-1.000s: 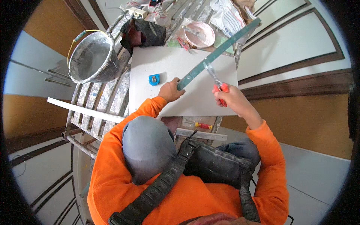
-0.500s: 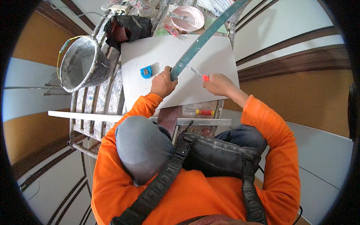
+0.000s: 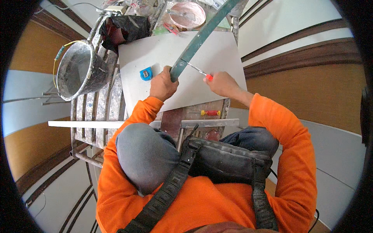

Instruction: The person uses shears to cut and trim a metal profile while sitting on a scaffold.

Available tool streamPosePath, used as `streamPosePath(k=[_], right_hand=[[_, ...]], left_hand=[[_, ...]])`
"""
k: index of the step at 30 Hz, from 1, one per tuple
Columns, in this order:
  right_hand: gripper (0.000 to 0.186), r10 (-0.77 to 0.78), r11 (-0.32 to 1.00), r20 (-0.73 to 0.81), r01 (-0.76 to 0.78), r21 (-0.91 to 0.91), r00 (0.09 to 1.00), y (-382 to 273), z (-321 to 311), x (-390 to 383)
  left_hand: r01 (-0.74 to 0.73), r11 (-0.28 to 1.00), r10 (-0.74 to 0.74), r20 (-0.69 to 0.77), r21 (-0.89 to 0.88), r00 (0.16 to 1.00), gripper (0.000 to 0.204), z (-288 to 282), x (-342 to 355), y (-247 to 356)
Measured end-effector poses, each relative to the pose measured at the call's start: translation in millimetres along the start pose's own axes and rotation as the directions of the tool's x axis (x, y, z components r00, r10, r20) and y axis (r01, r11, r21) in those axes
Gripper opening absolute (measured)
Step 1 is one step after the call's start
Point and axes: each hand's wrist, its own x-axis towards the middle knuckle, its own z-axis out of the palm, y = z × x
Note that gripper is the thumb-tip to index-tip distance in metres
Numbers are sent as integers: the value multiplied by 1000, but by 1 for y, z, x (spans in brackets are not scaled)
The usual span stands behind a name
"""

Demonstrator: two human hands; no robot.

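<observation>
My left hand (image 3: 164, 83) grips the lower end of a long green strip (image 3: 200, 40), which angles up and right over a white board (image 3: 143, 54). My right hand (image 3: 223, 84) holds a red-handled metal tool (image 3: 209, 77); its slim tip meets the right edge of the strip, a short way above my left hand, where a dark crosswise line shows. Left of my left hand lies a blue tape measure (image 3: 146, 73). Below the board a yellow-and-red screwdriver (image 3: 210, 113) lies on the slatted platform (image 3: 89, 112).
A stained bucket (image 3: 75, 72) stands at the left. A black bag (image 3: 132, 29), a pink-stained bowl (image 3: 187, 15) and red-handled tools (image 3: 171, 29) are at the far side. A long white bar (image 3: 85, 124) crosses the platform nearer me, by my knees.
The red-handled tool has swung leftward and down along the green strip, its handle now flatter in my right hand. My left hand and the strip appear farther left and higher as the view shifts.
</observation>
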Motion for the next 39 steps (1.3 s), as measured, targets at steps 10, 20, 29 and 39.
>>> streamPosePath(k=[10, 20, 29, 39], right_hand=[[41, -20, 1000, -243, 22, 5, 970, 27, -39, 8], [33, 611, 277, -358, 233, 932, 706, 66, -157, 144], [33, 701, -135, -130, 310, 941, 701, 112, -104, 157], [33, 487, -395, 178, 34, 918, 855, 122, -40, 149]], left_hand=[[121, 991, -123, -35, -53, 992, 45, -28, 6, -16], [50, 970, 9, 240, -238, 971, 46, -42, -10, 35], [38, 921, 81, 286, -388, 955, 41, -83, -15, 60], [513, 463, 160, 637, -723, 754, 79, -74, 6, 38]])
